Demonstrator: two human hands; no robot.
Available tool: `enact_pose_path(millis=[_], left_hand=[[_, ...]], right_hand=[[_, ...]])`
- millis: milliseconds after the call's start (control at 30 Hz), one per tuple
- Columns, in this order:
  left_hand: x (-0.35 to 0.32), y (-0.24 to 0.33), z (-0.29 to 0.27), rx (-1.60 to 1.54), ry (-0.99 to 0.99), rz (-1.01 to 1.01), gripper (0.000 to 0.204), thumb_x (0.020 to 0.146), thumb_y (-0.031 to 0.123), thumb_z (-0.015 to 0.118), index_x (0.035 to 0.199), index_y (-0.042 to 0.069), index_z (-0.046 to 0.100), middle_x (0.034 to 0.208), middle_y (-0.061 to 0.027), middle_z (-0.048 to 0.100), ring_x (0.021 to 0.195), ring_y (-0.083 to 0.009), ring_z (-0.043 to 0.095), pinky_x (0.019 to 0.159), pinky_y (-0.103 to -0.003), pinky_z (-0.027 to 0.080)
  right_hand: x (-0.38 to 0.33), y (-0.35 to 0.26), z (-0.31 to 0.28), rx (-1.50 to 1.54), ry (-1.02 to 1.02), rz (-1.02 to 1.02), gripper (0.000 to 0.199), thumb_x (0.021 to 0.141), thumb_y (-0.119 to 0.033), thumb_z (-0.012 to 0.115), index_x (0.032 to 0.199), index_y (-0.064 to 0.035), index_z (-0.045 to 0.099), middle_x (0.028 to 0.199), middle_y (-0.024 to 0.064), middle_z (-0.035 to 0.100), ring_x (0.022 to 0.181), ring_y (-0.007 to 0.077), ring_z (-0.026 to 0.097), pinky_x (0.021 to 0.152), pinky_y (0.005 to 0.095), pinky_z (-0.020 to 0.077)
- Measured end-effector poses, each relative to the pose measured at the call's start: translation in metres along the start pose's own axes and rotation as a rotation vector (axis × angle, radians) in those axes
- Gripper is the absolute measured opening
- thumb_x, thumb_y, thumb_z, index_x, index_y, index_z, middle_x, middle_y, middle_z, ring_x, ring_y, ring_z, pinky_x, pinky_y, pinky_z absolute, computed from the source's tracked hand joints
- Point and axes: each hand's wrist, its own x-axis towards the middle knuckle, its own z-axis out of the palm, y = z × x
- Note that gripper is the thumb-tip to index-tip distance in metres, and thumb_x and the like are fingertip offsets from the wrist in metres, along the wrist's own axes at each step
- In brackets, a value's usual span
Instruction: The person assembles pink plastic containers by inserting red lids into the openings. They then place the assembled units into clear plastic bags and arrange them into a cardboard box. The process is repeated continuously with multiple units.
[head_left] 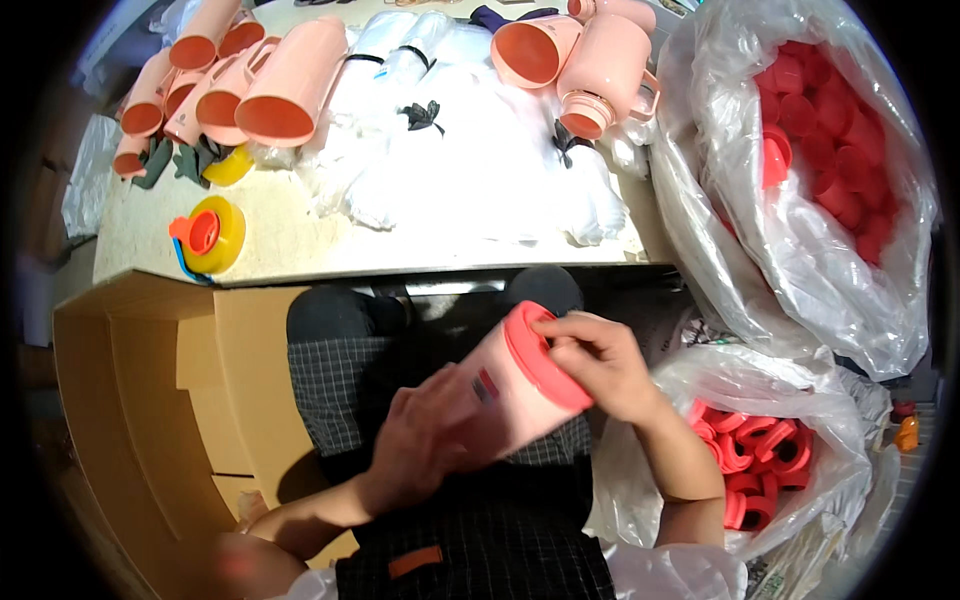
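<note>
Above my lap a pale pink cylindrical jug body (pixel 510 412) lies tilted, its upper end pointing up and to the right. A coral-red ring-shaped piece (pixel 534 358) sits around that end, and a small label shows on the side. My left hand (pixel 415 435) is wrapped round the lower part of the body from the left, with its fingertips partly hidden. At the upper end, my right hand (pixel 605 365) is closed on the coral ring, fingers bent over its rim and thumb at the inner edge.
An open cardboard box (pixel 140 400) stands at my left. On the table (pixel 300 240) ahead lie several pink jugs (pixel 290 85), white plastic bags (pixel 460 170) and a yellow round piece (pixel 228 235). Plastic sacks of red cups (pixel 830 140) and coral rings (pixel 750 450) stand at my right.
</note>
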Motion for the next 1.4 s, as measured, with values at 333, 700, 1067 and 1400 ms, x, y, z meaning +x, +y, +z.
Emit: enact_pose_path(millis=[333, 700, 1067, 1400], left_hand=[[0.242, -0.139, 0.077, 0.154, 0.079, 0.173, 0.006, 0.083, 0.01, 0.069, 0.083, 0.004, 0.067, 0.078, -0.0121, 0.061, 0.081, -0.0331, 0.059, 0.075, -0.042, 0.047], [0.269, -0.142, 0.094, -0.738, 0.084, -0.504, 0.025, 0.104, 0.02, 0.051, 0.092, 0.0, 0.061, 0.09, -0.0091, 0.069, 0.08, -0.0223, 0.066, 0.075, -0.037, 0.052], [0.187, -0.05, 0.072, -1.136, 0.168, -0.559, 0.027, 0.106, 0.024, 0.051, 0.092, 0.003, 0.061, 0.08, -0.0022, 0.062, 0.071, -0.0105, 0.056, 0.069, -0.024, 0.047], [0.148, -0.047, 0.016, -1.088, -0.166, -0.367, 0.008, 0.094, 0.005, 0.06, 0.09, 0.006, 0.053, 0.074, -0.0005, 0.052, 0.068, -0.0087, 0.049, 0.061, -0.023, 0.042]], right_hand=[[0.023, 0.017, -0.015, -0.193, -0.192, -0.182, 0.065, 0.084, -0.023, 0.072, 0.139, 0.0034, 0.05, 0.131, 0.021, 0.055, 0.12, 0.0375, 0.053, 0.104, 0.0416, 0.0428], [0.087, 0.072, -0.012, 0.028, 0.551, 0.108, 0.02, 0.083, -0.015, 0.08, 0.088, 0.0006, 0.069, 0.08, 0.0098, 0.065, 0.07, 0.0201, 0.063, 0.066, 0.0333, 0.052], [0.07, 0.08, -0.002, 0.33, 0.751, -0.126, 0.014, 0.083, 0.001, 0.073, 0.098, 0.0021, 0.07, 0.086, 0.0103, 0.071, 0.077, 0.0179, 0.067, 0.073, 0.0277, 0.0533], [0.031, 0.14, -0.05, 1.249, 0.964, 0.011, 0.008, 0.093, -0.001, 0.057, 0.097, -0.004, 0.063, 0.088, 0.0065, 0.066, 0.081, 0.0179, 0.066, 0.071, 0.0294, 0.0561]])
